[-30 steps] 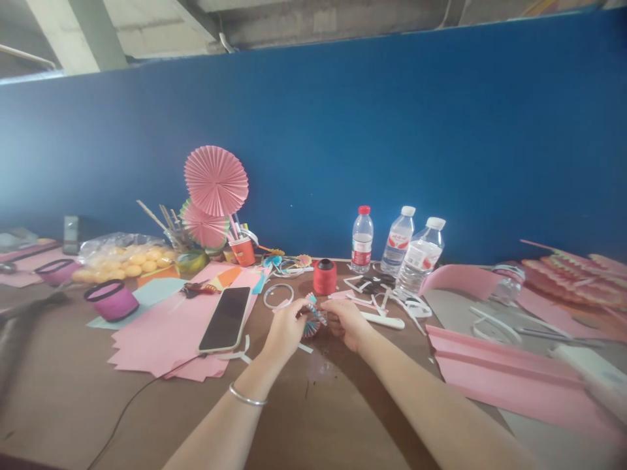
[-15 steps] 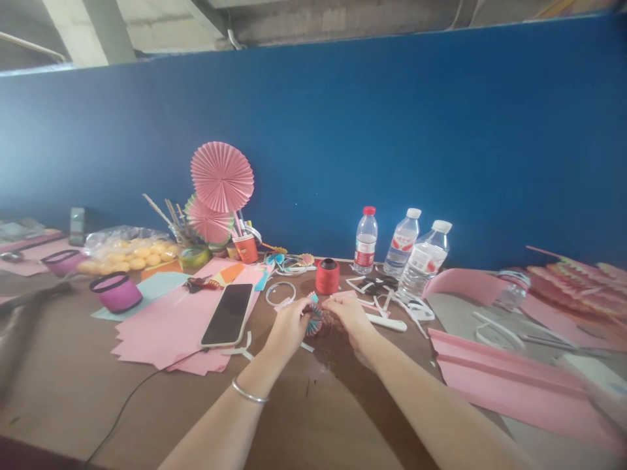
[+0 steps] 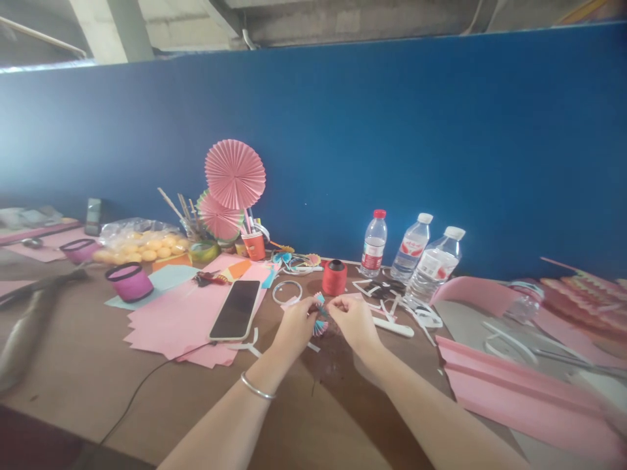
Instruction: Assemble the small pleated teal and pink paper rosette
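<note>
From my end of the feed, both hands were at the centre of the frame, just below the middle. Left hand [image 3: 298,326]: fingers curled nearly closed, thumb and index pinching the small pleated paper piece [image 3: 320,328], pink and blue. Right hand [image 3: 355,321]: fingers bent in, tips close together at the right side of that piece; couldn't tell whether they gripped it or something thin. The piece sat between the two hands, over the tabletop [image 3: 98,365]. I logged a silver bracelet [image 3: 257,386] on the left wrist.

Just behind the hands, I had a red thread spool [image 3: 334,279] upright, with a clear ring [image 3: 287,282] lying left of it. White-handled tool [image 3: 393,326] lay right of the right hand. Phone [image 3: 236,311] lay screen up, left of centre, partly on pink sheets [image 3: 166,326].

Right of centre, I counted three bottles, a red-capped bottle [image 3: 373,245] and two white-capped bottles [image 3: 412,245], all upright. Pink folded sheet [image 3: 519,385] at lower right. Left of centre, two big pink rosettes [image 3: 235,174] rose above an orange cup [image 3: 253,247]; a bag of yellow balls [image 3: 147,248] and a purple container [image 3: 130,284] sat farther left. Blue partition [image 3: 343,130] filled the background.
</note>
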A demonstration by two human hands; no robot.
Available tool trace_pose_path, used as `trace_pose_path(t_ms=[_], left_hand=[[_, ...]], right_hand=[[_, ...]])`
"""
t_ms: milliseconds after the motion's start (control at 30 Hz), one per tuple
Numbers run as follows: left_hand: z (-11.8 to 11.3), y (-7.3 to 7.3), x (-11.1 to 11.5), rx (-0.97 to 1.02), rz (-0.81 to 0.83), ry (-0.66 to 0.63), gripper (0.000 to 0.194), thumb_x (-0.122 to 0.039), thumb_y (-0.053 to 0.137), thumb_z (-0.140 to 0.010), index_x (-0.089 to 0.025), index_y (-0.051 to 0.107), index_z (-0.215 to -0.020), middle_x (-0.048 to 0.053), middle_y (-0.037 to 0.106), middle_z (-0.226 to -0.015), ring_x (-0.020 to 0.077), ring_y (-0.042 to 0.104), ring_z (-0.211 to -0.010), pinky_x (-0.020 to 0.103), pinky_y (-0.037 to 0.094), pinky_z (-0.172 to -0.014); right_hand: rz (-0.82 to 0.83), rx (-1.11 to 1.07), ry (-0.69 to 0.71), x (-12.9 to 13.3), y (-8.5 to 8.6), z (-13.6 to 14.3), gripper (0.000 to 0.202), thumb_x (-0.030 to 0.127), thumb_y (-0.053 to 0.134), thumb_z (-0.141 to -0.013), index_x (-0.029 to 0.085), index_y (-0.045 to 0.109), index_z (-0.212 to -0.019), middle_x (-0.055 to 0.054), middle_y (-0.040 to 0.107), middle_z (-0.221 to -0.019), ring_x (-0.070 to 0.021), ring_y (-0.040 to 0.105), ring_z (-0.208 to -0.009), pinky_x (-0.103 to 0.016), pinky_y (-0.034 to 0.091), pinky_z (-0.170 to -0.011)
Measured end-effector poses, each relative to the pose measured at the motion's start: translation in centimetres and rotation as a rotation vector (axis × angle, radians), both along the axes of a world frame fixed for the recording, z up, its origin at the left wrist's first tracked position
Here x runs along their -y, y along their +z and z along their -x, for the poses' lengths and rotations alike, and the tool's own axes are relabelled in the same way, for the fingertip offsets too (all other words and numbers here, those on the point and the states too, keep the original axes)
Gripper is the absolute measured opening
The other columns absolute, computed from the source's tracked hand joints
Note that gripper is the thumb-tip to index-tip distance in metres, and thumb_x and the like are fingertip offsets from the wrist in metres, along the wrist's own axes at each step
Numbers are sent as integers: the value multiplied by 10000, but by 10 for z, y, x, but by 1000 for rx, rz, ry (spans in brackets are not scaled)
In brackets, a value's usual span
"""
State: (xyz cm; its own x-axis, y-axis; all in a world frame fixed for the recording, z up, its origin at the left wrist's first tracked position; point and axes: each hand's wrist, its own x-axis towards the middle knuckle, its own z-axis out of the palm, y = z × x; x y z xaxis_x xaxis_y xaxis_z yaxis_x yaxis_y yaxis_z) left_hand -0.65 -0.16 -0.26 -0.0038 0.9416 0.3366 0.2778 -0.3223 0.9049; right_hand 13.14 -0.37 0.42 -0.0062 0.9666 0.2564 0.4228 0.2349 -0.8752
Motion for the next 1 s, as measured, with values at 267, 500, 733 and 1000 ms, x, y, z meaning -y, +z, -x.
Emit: trace_pose_path(t_ms=[267, 500, 733, 1000], left_hand=[[0, -4, -1, 20, 34, 44, 207, -41, 527, -578, -213, 622, -641, 5, 619, -643, 149, 546, -624, 237, 378, -618], [-3, -9, -4, 246, 130, -44, 176, -67, 563, -579, -179, 626, -700, 35, 642, -686, 165, 590, -684, 241, 431, -611], [-3, -11, -6, 224, 122, -31, 112, -109, 597, -586, -161, 617, -684, 45, 646, -691, 153, 592, -656, 222, 430, -586], [1, -16, -8, 142, 96, 7, 144, -102, 596, -571, -161, 598, -703, 37, 626, -687, 154, 584, -677, 235, 431, -608]], right_hand=[[-171, 277, -86, 18, 4, 9, 183, 300, 458, -713, 208, 616, -697, -5, 589, -541, -124, 492, -494, -219, 314, -507], [-123, 101, -132, 16, -1, 8, 221, 340, 454, -723, 182, 608, -708, -16, 593, -569, -134, 508, -524, -224, 346, -529], [-48, -135, -111, 7, -7, 7, 256, 370, 475, -700, 151, 608, -704, -18, 590, -572, -131, 486, -510, -218, 355, -493], [-357, 384, -115, 18, -8, 5, 211, 291, 429, -761, 198, 617, -744, -30, 591, -605, -135, 504, -560, -224, 306, -559]])
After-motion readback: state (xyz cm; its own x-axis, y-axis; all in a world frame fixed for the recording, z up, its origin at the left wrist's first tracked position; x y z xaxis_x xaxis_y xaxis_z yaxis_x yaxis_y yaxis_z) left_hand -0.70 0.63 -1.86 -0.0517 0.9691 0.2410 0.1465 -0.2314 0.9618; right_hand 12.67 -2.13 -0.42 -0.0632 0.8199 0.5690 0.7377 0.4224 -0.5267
